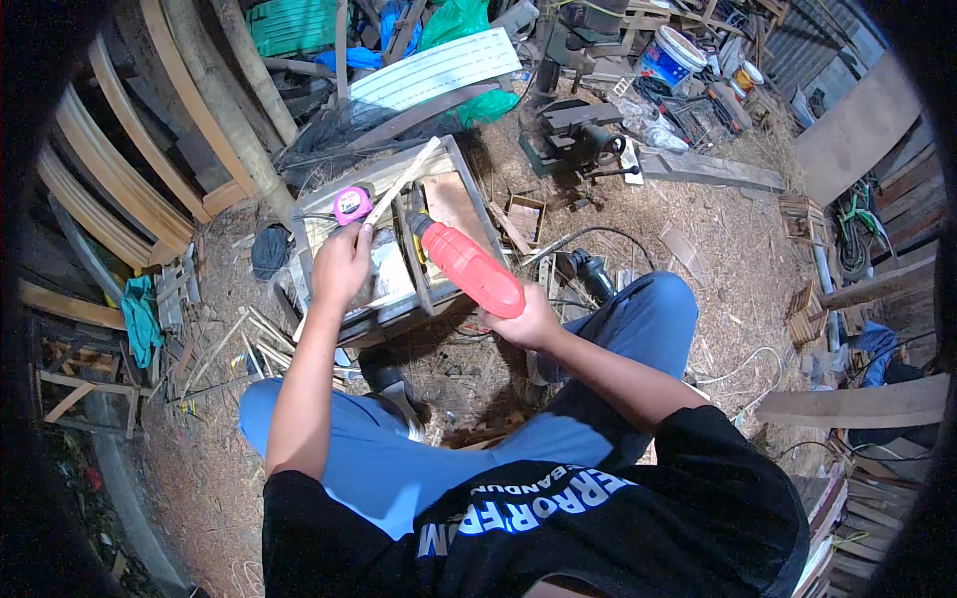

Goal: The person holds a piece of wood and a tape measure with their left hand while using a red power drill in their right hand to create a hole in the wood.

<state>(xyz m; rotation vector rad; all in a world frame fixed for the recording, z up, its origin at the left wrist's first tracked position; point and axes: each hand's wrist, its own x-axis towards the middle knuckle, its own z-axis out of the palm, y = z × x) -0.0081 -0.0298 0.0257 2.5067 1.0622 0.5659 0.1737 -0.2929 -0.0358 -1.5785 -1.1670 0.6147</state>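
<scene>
My left hand [342, 261] is closed around the near end of a thin pale wood strip [407, 179], which slants up and to the right over a low wooden work table [451, 159]. Just beyond those fingers, a pink tape measure [351, 205] lies on the tabletop. In my right hand [528, 321] is a red power drill [471, 267], seen from above, its dark nose pointing forward and left beside the strip. The drill's grip is mostly hidden under its body. A brown wooden board [452, 207] lies on the table to the right of the strip.
Beyond the table to the right stands a dark metal vise [573, 135]. A black power tool [590, 274] rests by my right knee. Curved wooden pieces [130, 189] lean at the left. Wood scraps and shavings cover the floor; a white bucket [676, 55] stands far back.
</scene>
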